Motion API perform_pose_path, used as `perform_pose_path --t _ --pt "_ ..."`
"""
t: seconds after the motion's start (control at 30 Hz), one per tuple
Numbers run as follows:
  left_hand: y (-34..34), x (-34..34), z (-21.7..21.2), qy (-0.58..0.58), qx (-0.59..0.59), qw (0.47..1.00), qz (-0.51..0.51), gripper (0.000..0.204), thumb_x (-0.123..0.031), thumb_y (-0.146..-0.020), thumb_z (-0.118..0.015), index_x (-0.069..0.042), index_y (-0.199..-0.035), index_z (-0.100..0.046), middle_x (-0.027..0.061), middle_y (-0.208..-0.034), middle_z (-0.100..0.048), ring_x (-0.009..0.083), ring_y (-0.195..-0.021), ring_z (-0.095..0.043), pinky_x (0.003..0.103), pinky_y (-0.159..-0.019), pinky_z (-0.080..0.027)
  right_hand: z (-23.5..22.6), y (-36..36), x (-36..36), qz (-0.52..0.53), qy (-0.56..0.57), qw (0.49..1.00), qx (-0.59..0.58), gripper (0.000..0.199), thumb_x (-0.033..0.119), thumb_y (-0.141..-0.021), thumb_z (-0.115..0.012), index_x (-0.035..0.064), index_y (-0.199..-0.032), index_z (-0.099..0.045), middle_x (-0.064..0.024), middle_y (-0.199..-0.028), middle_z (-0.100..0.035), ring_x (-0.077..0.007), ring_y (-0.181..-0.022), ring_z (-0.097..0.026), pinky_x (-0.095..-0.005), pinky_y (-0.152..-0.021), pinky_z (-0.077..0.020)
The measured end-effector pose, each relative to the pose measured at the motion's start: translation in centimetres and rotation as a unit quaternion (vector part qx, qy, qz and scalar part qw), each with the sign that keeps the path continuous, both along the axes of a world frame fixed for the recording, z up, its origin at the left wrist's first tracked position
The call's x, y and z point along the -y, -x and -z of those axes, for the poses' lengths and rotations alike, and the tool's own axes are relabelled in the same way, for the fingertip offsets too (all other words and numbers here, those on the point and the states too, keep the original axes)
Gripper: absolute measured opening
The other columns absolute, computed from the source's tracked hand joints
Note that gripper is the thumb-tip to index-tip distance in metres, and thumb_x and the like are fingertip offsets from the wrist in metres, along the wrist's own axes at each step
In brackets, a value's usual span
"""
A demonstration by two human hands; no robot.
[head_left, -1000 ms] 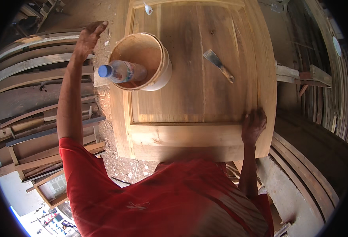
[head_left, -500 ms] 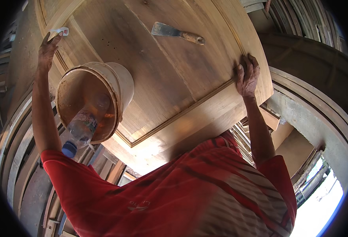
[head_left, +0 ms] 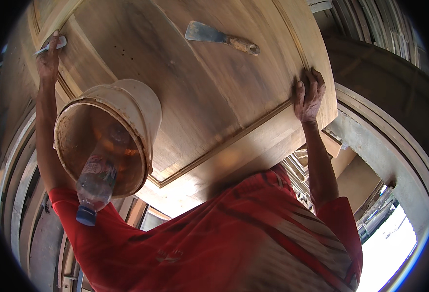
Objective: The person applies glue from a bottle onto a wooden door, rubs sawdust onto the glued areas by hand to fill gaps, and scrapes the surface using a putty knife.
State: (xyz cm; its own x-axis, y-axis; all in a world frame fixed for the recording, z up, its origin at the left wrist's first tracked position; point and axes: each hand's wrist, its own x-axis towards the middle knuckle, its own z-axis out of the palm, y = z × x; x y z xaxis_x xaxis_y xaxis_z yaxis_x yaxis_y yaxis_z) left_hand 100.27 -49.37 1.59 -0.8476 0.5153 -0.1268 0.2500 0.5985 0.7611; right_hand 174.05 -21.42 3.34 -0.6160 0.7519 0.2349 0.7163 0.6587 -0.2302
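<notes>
A broad wooden panel [head_left: 200, 112] with moulded strips, like a door, lies before me. At its far left my left hand [head_left: 48, 61] is closed on a small white flat piece [head_left: 58, 43] with a narrow end, whose kind I cannot make out. Palm down, my right hand [head_left: 309, 100] rests by the moulding near the panel's right edge, fingers apart and holding nothing. Between the hands, a putty knife [head_left: 224, 39] with a worn wooden handle lies flat on the wood. A stained white bucket [head_left: 141, 104] stands near my left forearm. From its mouth sticks a clear plastic bottle [head_left: 96, 180] with a blue cap.
Stacked timber strips [head_left: 370, 29] stand at the far right. A grey ledge [head_left: 390, 151] runs along the right side, with bright daylight below it. More boards [head_left: 19, 199] lean at the left. Dark specks dot the panel's surface.
My left hand has closed on the white piece and shifted slightly left with it. In the picture the bucket and bottle sit lower and further left. My right hand remains on the panel.
</notes>
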Motion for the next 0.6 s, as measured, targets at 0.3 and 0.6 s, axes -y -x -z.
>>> perform_pose_path --t 0.3,0.6 --pt "-15.1 16.4 -9.5 -0.016 -0.169 0.965 -0.199 0.06 -0.046 -0.103 -0.071 -0.001 -0.144 -0.064 0.017 -0.119 -0.073 0.0259 -0.108 -0.071 0.037 -0.09 -0.059 0.2 -0.3 -0.4 -0.013 0.001 1.0 -0.021 0.047 0.034 -0.105 -0.06 0.0057 -0.143 -0.058 -0.0207 -0.145 -0.053 -0.0425 -0.131 -0.052 -0.0545 -0.11 -0.0398" --pt "-49.6 21.9 -13.5 0.184 -0.234 0.915 -0.271 0.045 -0.032 -0.107 -0.067 -0.002 -0.14 -0.068 0.0146 -0.109 -0.065 0.0246 -0.093 -0.068 0.037 -0.082 -0.055 0.5 -1.1 -0.9 -0.096 0.015 0.993 -0.063 0.048 0.03 -0.1 -0.068 0.0063 -0.141 -0.059 -0.0184 -0.147 -0.052 -0.0409 -0.135 -0.05 -0.0579 -0.11 -0.0375"
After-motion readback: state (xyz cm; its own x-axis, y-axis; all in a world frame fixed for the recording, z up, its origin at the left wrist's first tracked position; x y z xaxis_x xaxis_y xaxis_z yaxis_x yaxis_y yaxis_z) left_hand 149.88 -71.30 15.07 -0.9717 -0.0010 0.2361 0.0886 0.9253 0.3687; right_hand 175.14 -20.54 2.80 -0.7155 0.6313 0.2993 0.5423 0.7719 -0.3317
